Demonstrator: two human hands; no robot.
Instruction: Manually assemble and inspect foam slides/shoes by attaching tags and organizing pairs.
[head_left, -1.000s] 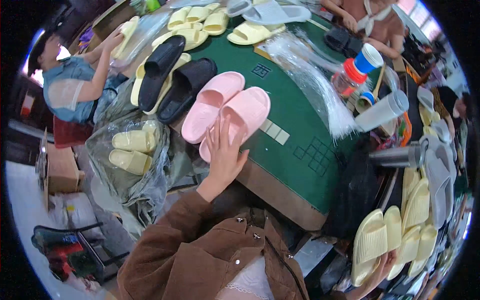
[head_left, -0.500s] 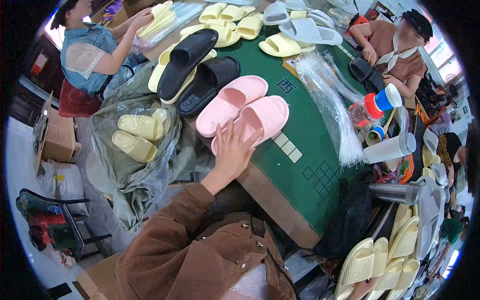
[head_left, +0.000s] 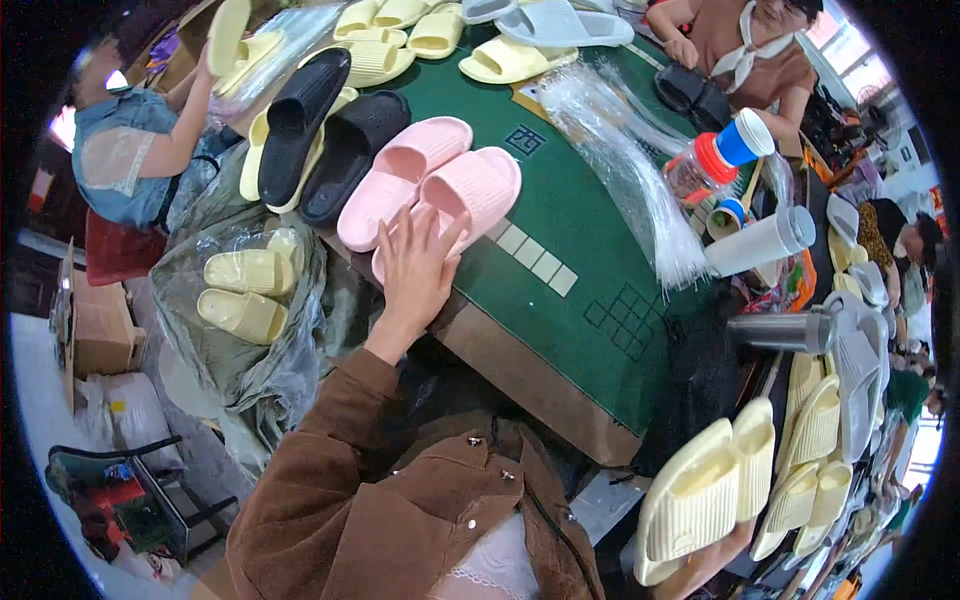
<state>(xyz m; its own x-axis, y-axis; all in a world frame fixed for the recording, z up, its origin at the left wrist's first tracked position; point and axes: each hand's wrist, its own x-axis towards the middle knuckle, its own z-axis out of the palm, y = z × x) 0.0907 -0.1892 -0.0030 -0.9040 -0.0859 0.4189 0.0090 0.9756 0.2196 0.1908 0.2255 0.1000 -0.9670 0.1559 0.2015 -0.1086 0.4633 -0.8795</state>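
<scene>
On the near left edge of the green table, a pair of pink slippers (head_left: 470,195) lies side by side. My left hand (head_left: 415,270) rests flat on the heel of the nearer one, fingers spread. At the lower right, my right hand (head_left: 712,560) is partly hidden beneath a pair of pale yellow slippers (head_left: 690,510), which it grips off the table. Left of the pink pair are two black slippers (head_left: 355,150), one of them lying over a pale yellow slipper.
Clear plastic bags (head_left: 640,200) lie across the table. A white cup (head_left: 765,242) and a red-lidded jar (head_left: 700,165) stand right. Yellow slippers in a bag (head_left: 245,290) sit left. More slippers (head_left: 815,420) are stacked right. Two people work at the far side.
My right hand has raised the yellow slippers further into view. My left hand stays on the pink pair. The view has shifted, and the person at left now holds one slipper up.
</scene>
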